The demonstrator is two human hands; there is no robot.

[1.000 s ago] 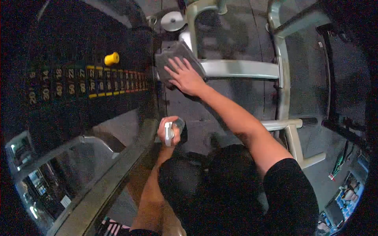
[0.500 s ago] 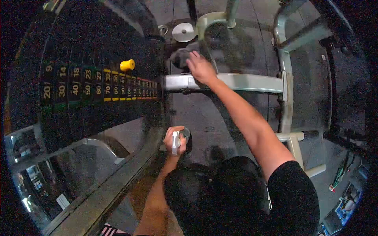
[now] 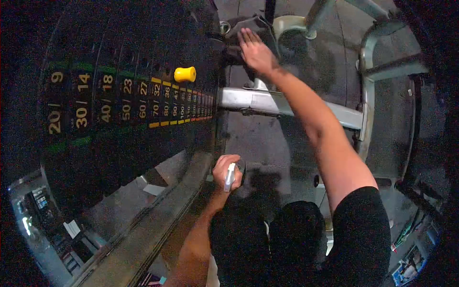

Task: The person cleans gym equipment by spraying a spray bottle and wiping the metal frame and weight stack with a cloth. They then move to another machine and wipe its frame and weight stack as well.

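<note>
My left hand [image 3: 223,168] is wrapped round a spray bottle with a white trigger head [image 3: 230,176], held low near my knees. Its body is mostly hidden below the hand. My right hand [image 3: 257,53] reaches far forward with fingers stretched out flat. Under its fingertips lies a dark grey cloth [image 3: 252,25], spread over a low part of the machine. Just below the right hand runs a silver frame bar [image 3: 291,104].
To the left stands a weight stack [image 3: 114,103] with numbered plates and a yellow selector knob [image 3: 185,74]. A metal rail [image 3: 158,225] crosses the lower left. Pale frame tubes [image 3: 367,95] stand at the right on the dark floor [image 3: 258,136].
My right hand has moved forward with the cloth, from beside the bar to farther ahead. The round white disc seen before is now hidden. My left hand keeps hold of the spray bottle.
</note>
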